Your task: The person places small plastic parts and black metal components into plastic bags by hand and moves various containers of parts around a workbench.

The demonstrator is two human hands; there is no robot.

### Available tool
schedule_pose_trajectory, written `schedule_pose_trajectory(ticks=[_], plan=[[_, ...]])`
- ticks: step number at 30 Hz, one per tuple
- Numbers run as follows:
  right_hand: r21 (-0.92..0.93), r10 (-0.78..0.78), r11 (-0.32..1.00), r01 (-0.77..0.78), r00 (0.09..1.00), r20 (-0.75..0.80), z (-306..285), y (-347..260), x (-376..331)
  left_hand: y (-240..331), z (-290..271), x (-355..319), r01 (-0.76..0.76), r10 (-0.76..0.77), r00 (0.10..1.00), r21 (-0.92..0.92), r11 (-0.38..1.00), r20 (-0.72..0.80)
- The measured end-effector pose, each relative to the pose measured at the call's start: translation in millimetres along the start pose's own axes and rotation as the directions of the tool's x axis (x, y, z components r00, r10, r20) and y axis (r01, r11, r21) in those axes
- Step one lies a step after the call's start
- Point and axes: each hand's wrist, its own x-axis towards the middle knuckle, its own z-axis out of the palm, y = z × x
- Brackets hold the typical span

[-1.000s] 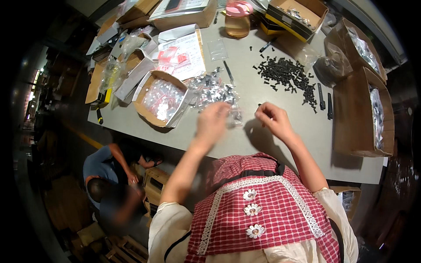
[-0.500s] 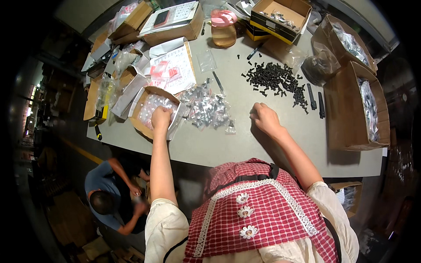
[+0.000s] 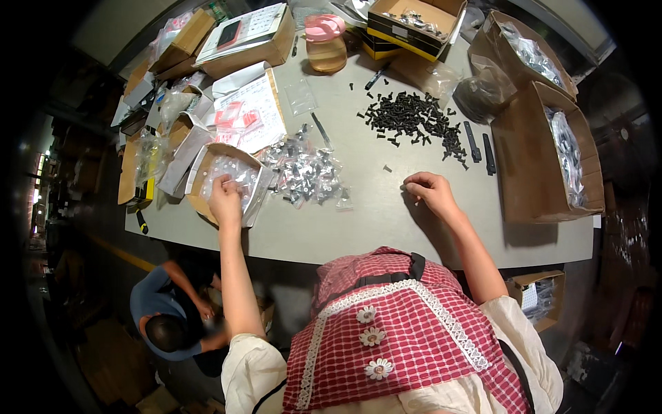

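Note:
My left hand (image 3: 226,200) reaches over the near side of a small open cardboard box (image 3: 196,181), its fingers closed together at the clear little plastic bags with white bits (image 3: 234,171). Whatever the fingertips hold is too small to make out. Further right, my right hand (image 3: 434,193) is just above the bare grey table, fingers curled in and thumb tucked under; anything inside is hidden. A single small screw (image 3: 387,168) lies on the table left of it. Beyond that hand spreads a pile of black screws (image 3: 410,117). Between the hands lies a heap of small filled clear bags (image 3: 307,169).
Two black strips (image 3: 480,146) and a tall carton of bags (image 3: 527,162) stand right. A pink-lidded jar (image 3: 325,52), an open box of metal parts (image 3: 414,31) and papers (image 3: 256,103) are at the back. A co-worker (image 3: 169,310) crouches below left.
The whole view has shifted slightly. My right hand has drawn back to the right, and the single screw now shows on the table beside it. My left hand stays at the box, its fingers turned.

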Motion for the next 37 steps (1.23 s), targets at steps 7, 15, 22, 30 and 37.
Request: schedule_pose_trajectory(ticks=[7,15,22,30,37], plan=[[0.453,0.218,0.850,-0.269,0.962,0.163,-8,-32,-19,10,-18,-11,-0.033,0.026,0.999,-0.260,0.965,-0.032],[0.748,0.190,0.627,-0.218,0.974,0.125,-5,-3,-1,-17,-11,-4,-0.120,0.122,0.991,0.047,0.992,-0.045],[0.830,0.256,0.482,-0.280,0.951,0.172,-13,9,6,-32,-13,-6,-0.115,0.116,0.990,0.018,0.993,-0.083],[0.593,0.267,0.774,-0.223,0.964,0.014,-7,-10,2,66,-20,-39,-0.327,0.319,0.945,-0.165,0.931,-0.073],[-0.508,-0.332,0.805,0.306,0.942,0.040,5,-2,5,90,22,-76,-0.381,0.422,0.901,-0.282,0.881,0.102]])
